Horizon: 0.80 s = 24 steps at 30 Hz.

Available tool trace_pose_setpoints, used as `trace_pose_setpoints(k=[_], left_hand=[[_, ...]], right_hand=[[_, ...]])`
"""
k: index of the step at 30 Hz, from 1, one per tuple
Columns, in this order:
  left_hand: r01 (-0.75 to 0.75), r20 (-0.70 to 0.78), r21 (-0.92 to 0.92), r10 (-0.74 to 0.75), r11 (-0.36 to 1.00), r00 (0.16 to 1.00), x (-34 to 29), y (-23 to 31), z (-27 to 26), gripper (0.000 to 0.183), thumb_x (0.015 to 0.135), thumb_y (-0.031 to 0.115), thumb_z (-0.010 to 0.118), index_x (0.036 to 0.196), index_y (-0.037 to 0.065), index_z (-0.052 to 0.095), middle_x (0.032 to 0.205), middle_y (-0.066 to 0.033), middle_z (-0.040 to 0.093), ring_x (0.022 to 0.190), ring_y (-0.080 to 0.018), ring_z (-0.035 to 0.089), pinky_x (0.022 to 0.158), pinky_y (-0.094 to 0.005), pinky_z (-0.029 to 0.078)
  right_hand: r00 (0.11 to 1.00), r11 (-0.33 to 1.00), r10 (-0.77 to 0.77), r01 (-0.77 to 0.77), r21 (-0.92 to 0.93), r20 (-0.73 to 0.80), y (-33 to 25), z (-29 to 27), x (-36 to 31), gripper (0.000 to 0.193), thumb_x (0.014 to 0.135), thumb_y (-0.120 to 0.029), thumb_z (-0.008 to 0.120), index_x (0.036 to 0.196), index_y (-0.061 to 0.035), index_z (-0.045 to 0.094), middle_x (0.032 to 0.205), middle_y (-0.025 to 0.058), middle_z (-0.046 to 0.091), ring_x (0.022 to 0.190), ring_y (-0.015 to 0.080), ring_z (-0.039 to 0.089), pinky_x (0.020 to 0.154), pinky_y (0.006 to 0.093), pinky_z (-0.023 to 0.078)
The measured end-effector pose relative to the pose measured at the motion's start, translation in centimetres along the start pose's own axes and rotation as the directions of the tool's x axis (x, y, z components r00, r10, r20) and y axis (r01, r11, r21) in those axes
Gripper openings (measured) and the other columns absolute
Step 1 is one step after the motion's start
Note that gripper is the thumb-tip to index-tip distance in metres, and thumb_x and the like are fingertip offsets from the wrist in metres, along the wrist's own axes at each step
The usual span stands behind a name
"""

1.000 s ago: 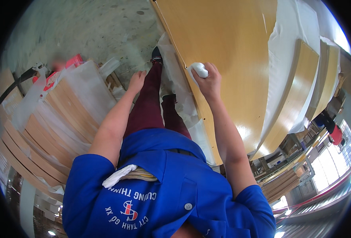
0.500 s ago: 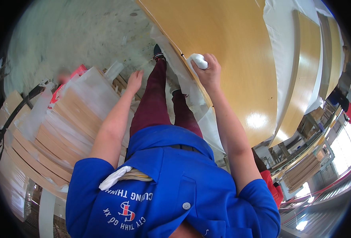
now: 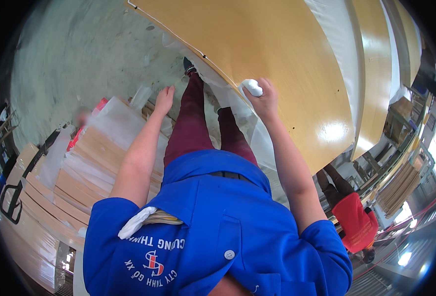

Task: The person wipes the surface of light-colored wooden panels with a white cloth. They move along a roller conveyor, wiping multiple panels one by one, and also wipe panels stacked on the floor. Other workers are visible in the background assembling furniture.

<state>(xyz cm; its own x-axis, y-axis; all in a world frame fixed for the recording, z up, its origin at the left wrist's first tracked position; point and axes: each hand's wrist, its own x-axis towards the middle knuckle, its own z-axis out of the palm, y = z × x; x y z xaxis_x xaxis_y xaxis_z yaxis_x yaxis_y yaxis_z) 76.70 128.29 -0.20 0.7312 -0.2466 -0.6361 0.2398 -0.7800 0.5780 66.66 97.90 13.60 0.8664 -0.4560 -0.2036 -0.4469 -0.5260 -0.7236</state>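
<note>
My right hand (image 3: 263,101) is closed round a wadded white cloth (image 3: 251,87), which rests at the near left edge of a large, glossy light-brown wooden panel (image 3: 277,49). A thin white strip with dark spots (image 3: 204,56) runs along that edge, and small dark holes show in the panel's face. My left hand (image 3: 164,100) hangs free, nothing in it, its fingers loosely stretched out above the floor beside my leg. Another white cloth (image 3: 138,222) and some folded yellowish sheets (image 3: 163,217) stick out of my shirt pocket.
On the left lie stacked wooden boards (image 3: 80,185) partly under clear plastic film, with a black strap (image 3: 13,202). More glossy panels (image 3: 373,64) stand to the right, white sheeting between them. A person in a red shirt (image 3: 356,222) is at the lower right. Grey concrete floor (image 3: 89,54) spreads ahead.
The view has shifted along the panel, so more of its white-stripped edge shows. The cloth in my right hand now sits farther along that edge. The person in red has come more into view.
</note>
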Motion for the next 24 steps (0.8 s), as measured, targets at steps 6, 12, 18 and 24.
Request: trace_pose_setpoints(k=[6,12,18,24], left_hand=[[-0.06,0.044,0.078,0.056,0.995,0.997,0.3,1.2,0.9,0.051,0.092,0.042,0.039,0.098,-0.005,0.06,0.098,-0.0289,0.059,0.099,-0.0435,0.053,0.085,-0.0457,0.041],[-0.086,0.12,0.109,0.072,0.99,0.99,0.6,2.7,2.1,0.053,0.092,0.042,0.038,0.103,-0.005,0.059,0.103,-0.0292,0.059,0.102,-0.0427,0.053,0.088,-0.0446,0.041],[-0.152,0.134,0.165,0.131,0.974,0.982,0.5,3.8,3.0,0.053,0.091,0.043,0.039,0.105,-0.005,0.059,0.105,-0.0291,0.058,0.102,-0.0427,0.053,0.088,-0.0441,0.041],[-0.181,0.172,0.202,0.147,0.963,0.974,0.1,5.3,3.7,0.052,0.09,0.043,0.04,0.104,-0.004,0.06,0.103,-0.029,0.059,0.101,-0.0427,0.054,0.088,-0.0441,0.041]], right_hand=[[0.995,0.998,0.056,-0.055,0.013,-0.078,2.2,-1.7,-3.6,0.026,0.068,-0.015,0.073,0.07,-0.0032,0.051,0.07,0.0119,0.05,0.063,0.0303,0.051,0.057,0.0384,0.04],[0.982,0.99,0.139,-0.137,0.025,-0.129,4.3,-3.2,-6.4,0.027,0.068,-0.017,0.074,0.07,-0.0033,0.051,0.07,0.0124,0.052,0.065,0.0309,0.053,0.058,0.0392,0.042],[0.965,0.984,0.174,-0.176,0.008,-0.194,5.6,-4.1,-8.8,0.025,0.068,-0.018,0.074,0.072,-0.003,0.054,0.072,0.0133,0.054,0.068,0.0317,0.055,0.06,0.0394,0.044],[0.942,0.976,0.219,-0.21,0.063,-0.256,7.1,-4.2,-10.8,0.024,0.068,-0.018,0.074,0.075,-0.003,0.057,0.074,0.0136,0.055,0.07,0.0317,0.055,0.062,0.039,0.044]])
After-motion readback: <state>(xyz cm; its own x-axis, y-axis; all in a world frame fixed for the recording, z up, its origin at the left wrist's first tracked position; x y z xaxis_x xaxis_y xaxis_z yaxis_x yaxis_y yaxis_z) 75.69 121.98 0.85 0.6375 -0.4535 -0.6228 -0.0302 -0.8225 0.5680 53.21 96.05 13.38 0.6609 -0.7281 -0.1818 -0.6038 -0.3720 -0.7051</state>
